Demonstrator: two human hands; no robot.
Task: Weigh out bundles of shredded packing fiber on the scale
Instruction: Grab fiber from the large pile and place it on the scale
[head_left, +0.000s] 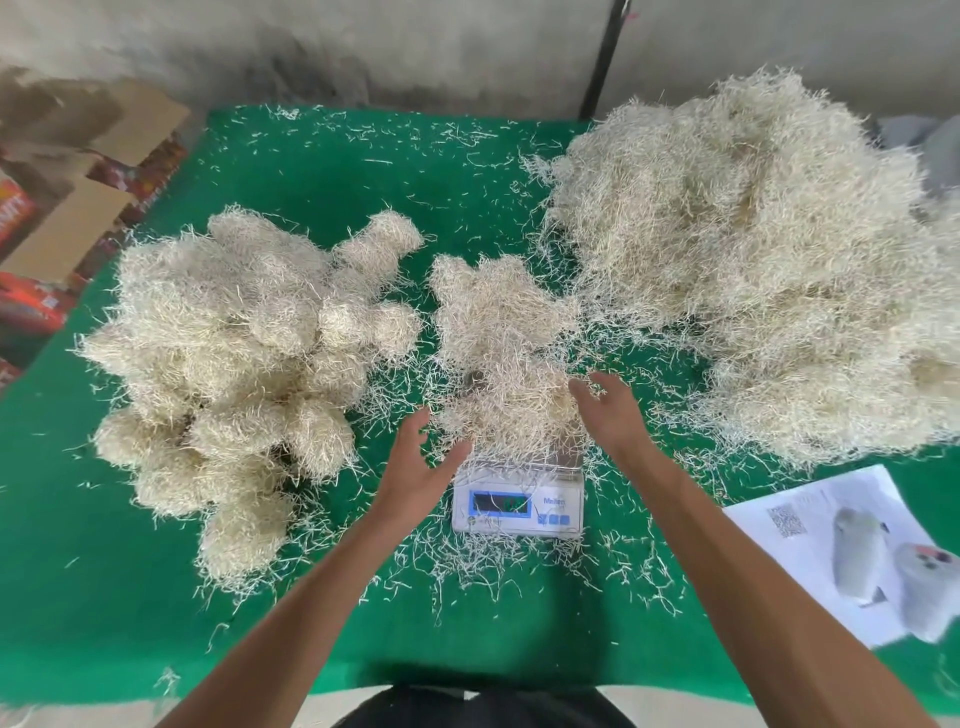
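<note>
Pale shredded fiber sits heaped on the white scale, mid-table on green cloth. Both hands flank it with fingers spread and holding nothing: left hand just beside the heap, right hand perhaps brushing strands. Rolled bundles lie left; a loose pile right.

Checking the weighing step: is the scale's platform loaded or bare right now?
Loaded: a clump of fiber sits on the scale, hiding its platform. Both hands flank it.
</note>
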